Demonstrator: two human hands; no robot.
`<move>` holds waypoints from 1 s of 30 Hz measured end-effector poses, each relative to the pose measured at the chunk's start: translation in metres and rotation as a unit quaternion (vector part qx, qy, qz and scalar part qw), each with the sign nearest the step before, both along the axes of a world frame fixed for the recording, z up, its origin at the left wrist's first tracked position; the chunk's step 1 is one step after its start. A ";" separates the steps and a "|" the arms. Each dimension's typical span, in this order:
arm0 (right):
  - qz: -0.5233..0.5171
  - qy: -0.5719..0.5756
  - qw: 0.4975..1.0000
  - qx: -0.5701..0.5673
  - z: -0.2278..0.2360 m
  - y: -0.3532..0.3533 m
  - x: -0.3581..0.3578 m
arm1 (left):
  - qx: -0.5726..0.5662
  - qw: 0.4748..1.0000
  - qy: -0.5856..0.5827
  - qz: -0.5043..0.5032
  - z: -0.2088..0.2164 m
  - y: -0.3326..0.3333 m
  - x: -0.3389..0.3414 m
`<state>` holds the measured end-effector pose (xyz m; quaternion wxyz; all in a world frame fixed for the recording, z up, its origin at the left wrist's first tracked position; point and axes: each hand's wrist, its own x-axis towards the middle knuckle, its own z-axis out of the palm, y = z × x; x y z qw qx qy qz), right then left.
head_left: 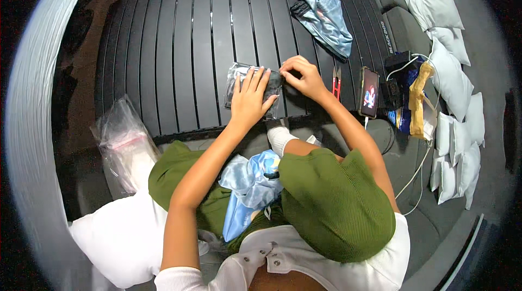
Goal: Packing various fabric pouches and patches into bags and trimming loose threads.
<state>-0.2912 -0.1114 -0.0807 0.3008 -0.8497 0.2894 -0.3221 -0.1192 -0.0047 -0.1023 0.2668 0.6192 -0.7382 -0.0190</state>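
Note:
On the near edge of the slatted black table lies a clear plastic bag (234, 81) with something dark inside. My left hand (251, 94) rests flat on it, fingers stretched out. At the bag's upper right corner my right hand (302, 78) pinches the bag's edge between thumb and fingers. Red-handled thread snips (336, 84) lie to the right of my right hand. Farther back on the table is a crumpled light-blue cloth (326, 16) with black trim. Another light-blue satiny cloth (253, 179) lies in my lap.
A phone (369, 92) with a lit screen and a white cable stands at the table's right edge. Beside it are a yellow-and-blue package (418, 103) and black boxes. Clear plastic bags (125, 144) lie at left. Pale pillows (451, 73) line the sofa at right.

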 end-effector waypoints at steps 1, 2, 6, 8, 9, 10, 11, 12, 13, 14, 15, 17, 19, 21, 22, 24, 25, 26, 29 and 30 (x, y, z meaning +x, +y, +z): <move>-0.015 -0.001 0.999 0.040 0.002 0.000 0.002 | -0.001 1.000 0.000 0.000 0.001 0.000 0.000; -0.015 0.000 0.999 0.039 0.002 -0.001 0.004 | -0.002 1.000 0.014 0.002 0.000 0.000 -0.001; -0.028 -0.010 0.999 0.025 0.010 0.004 0.007 | -0.005 0.999 0.046 0.011 -0.001 -0.001 -0.001; 0.013 0.010 0.998 -0.053 0.014 0.010 0.004 | -0.004 0.998 0.066 0.012 -0.002 0.000 0.000; 0.013 0.010 0.998 -0.053 0.014 0.014 0.001 | -0.005 0.996 0.086 0.012 -0.002 0.001 0.000; 0.034 0.042 0.994 -0.093 0.014 0.018 -0.002 | -0.005 0.996 0.087 0.013 -0.003 0.001 0.001; 0.053 0.076 0.987 -0.133 0.015 0.020 -0.005 | -0.009 0.996 0.085 0.007 -0.003 0.001 0.001; 0.057 0.085 0.982 -0.159 0.010 0.020 -0.008 | -0.012 0.996 0.084 0.002 -0.004 0.000 0.001; 0.056 0.087 0.982 -0.159 0.008 0.019 -0.011 | -0.012 0.996 0.085 0.001 -0.005 0.000 -0.001; 0.058 0.091 0.977 -0.185 0.006 0.019 -0.011 | -0.018 0.997 0.076 0.001 -0.005 -0.001 -0.001; 0.059 0.095 0.971 -0.210 0.004 0.018 -0.011 | -0.023 0.997 0.067 0.001 -0.005 -0.001 0.000; 0.062 0.090 0.967 -0.229 0.000 0.019 -0.011 | -0.024 0.997 0.073 0.002 -0.006 0.000 -0.001; 0.064 0.084 0.963 -0.248 -0.003 0.018 -0.010 | -0.025 0.997 0.078 0.004 -0.005 0.000 0.000; 0.070 0.090 0.958 -0.263 -0.004 0.017 -0.012 | -0.021 0.997 0.081 0.000 -0.005 0.000 0.000; 0.070 0.089 0.958 -0.263 -0.005 0.016 -0.012 | -0.021 0.997 0.080 0.000 -0.004 0.000 0.000; 0.082 0.096 0.951 -0.283 -0.006 0.015 -0.014 | -0.027 0.997 0.068 0.001 -0.005 -0.001 0.001; 0.081 0.096 0.951 -0.282 -0.006 0.015 -0.014 | -0.026 0.997 0.068 0.000 -0.005 0.000 0.001; 0.085 0.103 0.948 -0.290 -0.007 0.015 -0.016 | -0.026 0.997 0.071 -0.004 -0.004 0.000 0.000; 0.090 0.120 0.941 -0.303 -0.008 0.015 -0.017 | -0.018 0.996 0.092 -0.008 -0.003 -0.002 0.001; 0.093 0.129 0.939 -0.306 -0.008 0.015 -0.017 | -0.008 0.994 0.108 -0.006 -0.003 -0.003 0.003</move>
